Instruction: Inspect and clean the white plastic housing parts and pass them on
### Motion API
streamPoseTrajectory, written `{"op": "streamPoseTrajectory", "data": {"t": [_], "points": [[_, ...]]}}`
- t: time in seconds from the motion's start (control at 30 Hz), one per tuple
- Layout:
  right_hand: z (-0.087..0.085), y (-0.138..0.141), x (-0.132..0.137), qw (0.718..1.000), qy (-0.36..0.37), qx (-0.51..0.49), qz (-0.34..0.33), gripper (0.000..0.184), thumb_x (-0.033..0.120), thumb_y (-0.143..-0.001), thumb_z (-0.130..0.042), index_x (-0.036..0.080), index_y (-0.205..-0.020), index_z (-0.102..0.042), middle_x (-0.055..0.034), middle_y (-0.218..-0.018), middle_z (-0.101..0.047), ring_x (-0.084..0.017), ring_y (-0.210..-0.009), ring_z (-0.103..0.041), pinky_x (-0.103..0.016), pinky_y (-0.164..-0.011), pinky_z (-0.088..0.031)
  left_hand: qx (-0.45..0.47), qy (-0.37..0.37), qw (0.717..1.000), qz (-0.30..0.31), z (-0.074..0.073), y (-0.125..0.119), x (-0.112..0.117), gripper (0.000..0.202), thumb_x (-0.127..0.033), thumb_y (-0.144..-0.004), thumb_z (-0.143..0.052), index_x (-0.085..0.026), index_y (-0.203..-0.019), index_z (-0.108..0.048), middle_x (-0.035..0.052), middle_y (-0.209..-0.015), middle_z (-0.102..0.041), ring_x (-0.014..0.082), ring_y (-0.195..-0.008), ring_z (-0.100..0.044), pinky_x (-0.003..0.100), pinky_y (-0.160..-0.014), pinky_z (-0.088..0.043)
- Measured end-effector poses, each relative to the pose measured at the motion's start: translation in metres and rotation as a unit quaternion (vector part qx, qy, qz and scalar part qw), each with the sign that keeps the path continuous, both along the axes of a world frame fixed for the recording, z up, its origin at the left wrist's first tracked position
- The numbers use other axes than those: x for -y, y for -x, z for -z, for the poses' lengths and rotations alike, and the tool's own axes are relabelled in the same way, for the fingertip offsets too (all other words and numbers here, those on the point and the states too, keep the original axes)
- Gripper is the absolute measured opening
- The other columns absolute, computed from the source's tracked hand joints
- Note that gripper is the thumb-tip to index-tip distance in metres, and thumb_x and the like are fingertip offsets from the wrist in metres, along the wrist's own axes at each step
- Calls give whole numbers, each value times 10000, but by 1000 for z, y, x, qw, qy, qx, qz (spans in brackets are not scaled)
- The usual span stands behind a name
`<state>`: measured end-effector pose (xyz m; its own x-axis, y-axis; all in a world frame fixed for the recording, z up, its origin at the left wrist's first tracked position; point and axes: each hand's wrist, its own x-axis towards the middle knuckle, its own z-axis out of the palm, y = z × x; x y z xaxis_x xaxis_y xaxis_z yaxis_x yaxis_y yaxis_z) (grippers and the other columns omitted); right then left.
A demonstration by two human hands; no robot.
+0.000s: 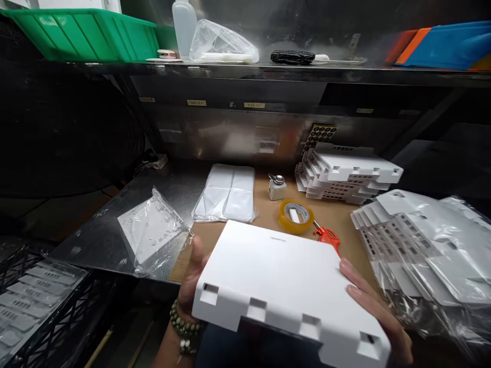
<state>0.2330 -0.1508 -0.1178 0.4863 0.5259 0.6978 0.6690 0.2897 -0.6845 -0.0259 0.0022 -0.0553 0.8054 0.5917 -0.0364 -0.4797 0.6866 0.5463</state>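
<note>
Between my hands, a white plastic cover (276, 276) marked HUAWEI is held tilted over the front of the bench, its notched edge toward me. My left hand (194, 281) grips its left side, thumb up, with a beaded bracelet at the wrist. On the right side, my right hand (378, 306) is closed round the edge, fingers on the top face. Just beyond the cover lie a roll of yellow tape (283, 221) and red-handled scissors (328, 237). A similar white part in a clear bag (151, 230) rests to the left.
Flat white bags (225, 191) lie behind, beside a small dispenser bottle (276, 189). White covers are stacked (356, 166) at back right; bagged covers (433, 245) pile up at right. A black crate (49, 317) holds bagged parts at lower left. Overhead, a shelf (238, 71) carries a green bin (84, 36).
</note>
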Motion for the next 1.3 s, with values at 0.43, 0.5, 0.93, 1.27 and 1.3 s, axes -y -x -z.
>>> {"op": "streamPoseTrajectory", "data": {"t": [0.43,0.5,0.93,1.27,1.3], "points": [[19,26,20,919,112,-373,61,491,517,-931,-662,165,-1268,-729,-138,-1249,-747,-305,-978,-765,-328,-691,-607,109,-39,993,-30,32,17,15,600,-696,-918,-550,-302,-1350,-687,29,-1422,-665,370,-1488,-381,514,-1246,-291],[27,26,28,922,115,-369,9,485,502,-950,-638,148,-1269,-727,-155,-1251,-741,-328,-996,-765,-339,-666,-619,137,-39,989,-26,29,15,14,596,-689,-923,-553,-316,-1373,-667,19,-1384,-692,357,-1481,-399,512,-1252,-272],[11,31,30,951,135,-278,-2,497,498,-961,-626,168,-1325,-698,-139,-1264,-737,-353,-1128,-728,-400,-869,-631,41,-4,986,-159,33,15,9,813,-803,-847,-553,-366,-1528,-474,39,-1308,-741,332,-1423,-504,501,-1217,-368],[-13,32,16,939,179,-278,-92,447,320,-946,-692,297,-1390,-647,-65,-1180,-779,-237,-971,-786,-270,-814,-649,-240,-65,933,-261,39,38,-13,752,-639,-649,-859,-289,-1294,-696,33,-1011,-821,403,-1138,-706,455,-932,-633],[-11,31,15,939,184,-275,-93,444,319,-949,-688,300,-1391,-646,-65,-1190,-776,-231,-970,-786,-276,-832,-647,-270,-82,930,-237,36,39,-18,721,-580,-669,-873,-282,-1299,-688,31,-1014,-819,400,-1111,-718,442,-907,-641]]}}
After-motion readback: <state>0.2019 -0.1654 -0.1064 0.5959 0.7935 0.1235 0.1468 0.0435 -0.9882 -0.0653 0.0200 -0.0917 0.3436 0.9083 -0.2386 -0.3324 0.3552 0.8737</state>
